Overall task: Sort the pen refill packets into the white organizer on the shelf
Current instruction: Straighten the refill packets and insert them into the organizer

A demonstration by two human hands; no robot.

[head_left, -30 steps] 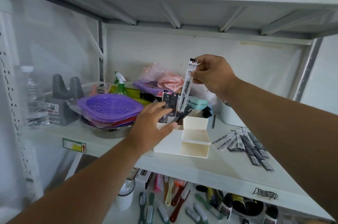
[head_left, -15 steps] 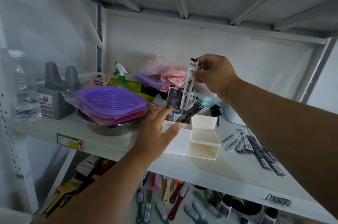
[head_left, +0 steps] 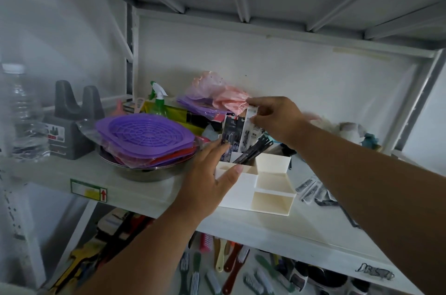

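White organizer is holding upright packets; your right hand is pinching a refill packet, now lowered in; left hand, fingers relaxed, is steadying it.

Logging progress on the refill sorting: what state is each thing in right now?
white organizer: upright on shelf, front compartments bare
refill packet: pinched at top, lower end in back compartment
right hand: pinching packet
left hand: steadying organizer
loose packets: lying on shelf, unsorted
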